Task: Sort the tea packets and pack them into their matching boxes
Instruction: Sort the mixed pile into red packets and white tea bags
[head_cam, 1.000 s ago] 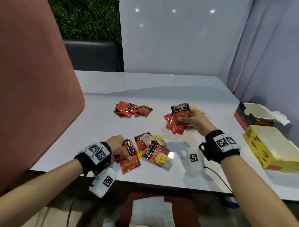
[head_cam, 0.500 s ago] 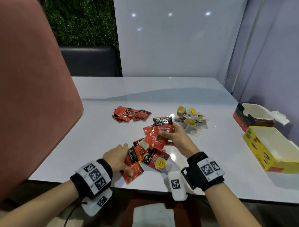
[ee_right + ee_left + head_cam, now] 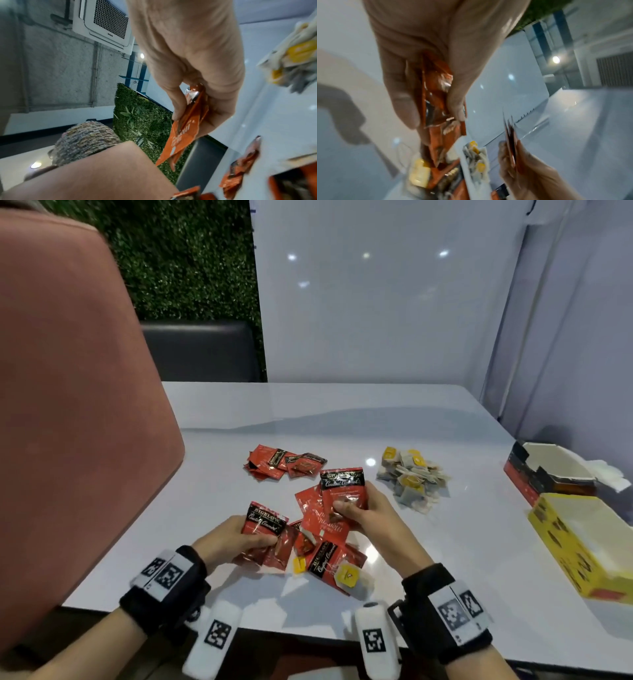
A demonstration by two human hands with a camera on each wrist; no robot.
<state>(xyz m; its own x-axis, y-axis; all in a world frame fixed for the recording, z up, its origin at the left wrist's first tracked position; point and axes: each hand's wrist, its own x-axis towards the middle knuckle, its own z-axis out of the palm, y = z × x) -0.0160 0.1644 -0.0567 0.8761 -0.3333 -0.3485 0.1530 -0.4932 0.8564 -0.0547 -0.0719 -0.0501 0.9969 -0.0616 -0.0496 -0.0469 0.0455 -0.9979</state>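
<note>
My left hand (image 3: 236,537) pinches red tea packets (image 3: 263,522) lifted above the near mixed pile (image 3: 329,559); in the left wrist view the left hand (image 3: 436,108) has thumb and finger closed over the red foil (image 3: 435,94). My right hand (image 3: 359,508) grips a fan of several red packets (image 3: 339,494); the right wrist view shows the right hand (image 3: 190,115) pinching that fan (image 3: 185,132). A sorted red pile (image 3: 284,465) lies farther back, and a heap of white-and-yellow tea bags (image 3: 411,479) lies to the right.
Two open boxes stand at the table's right edge: a yellow box (image 3: 582,546) nearer me and a red-and-black box (image 3: 544,474) behind it. A pink chair back (image 3: 68,405) rises on the left. White walls enclose the table's far and right sides.
My right hand carried its red packets from beside the tea-bag heap back toward me. My left hand lifted red packets off the near pile.
</note>
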